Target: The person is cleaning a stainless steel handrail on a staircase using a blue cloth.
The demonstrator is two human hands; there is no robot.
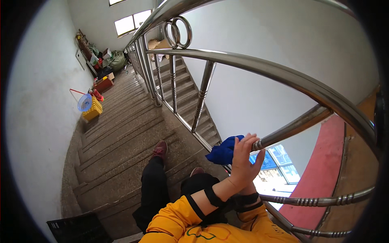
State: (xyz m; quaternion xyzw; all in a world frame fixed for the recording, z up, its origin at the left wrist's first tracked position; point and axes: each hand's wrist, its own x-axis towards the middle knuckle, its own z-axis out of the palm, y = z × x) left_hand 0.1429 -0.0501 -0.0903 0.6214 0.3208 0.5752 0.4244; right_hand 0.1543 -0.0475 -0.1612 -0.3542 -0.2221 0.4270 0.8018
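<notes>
Setting: indoor concrete staircase (121,133) seen from above, white walls either side
Landmark: shiny steel stair railing (259,67) curving from top centre down to the right edge
Left hand (243,162): raised against a slanted railing bar (291,128), fingers spread and released, fingertips touching the bar's lower end, nothing gripped
Right hand: almost wholly hidden behind the left wrist, just below the railing bar; only a black wrist strap (247,199) visible; finger state cannot be told
Blue cloth (225,150): bunched against the railing, touching the left of the left hand, at the lower end of the slanted bar; which hand holds it cannot be told
Sleeves: yellow (178,220), both forearms crossing just below the railing
Legs: black trousers (156,190) and two reddish shoes (160,149) on the steps, left of the railing
Rings: two steel rings (178,32) set in the railing near its top
Balusters: twisted steel posts (202,95) below the top rail, between the viewer and the far flight of stairs
Left of railing, far side of stairs: yellow crate (93,110) with a blue basin (84,102) against the wall
Beyond railing top: landing cluttered with boxes and bags (107,60), under a bright window (131,22)
Below railing: blue-framed window (277,164) seen through the bars
Lower left corner: black crate (79,229), well apart from the railing
</notes>
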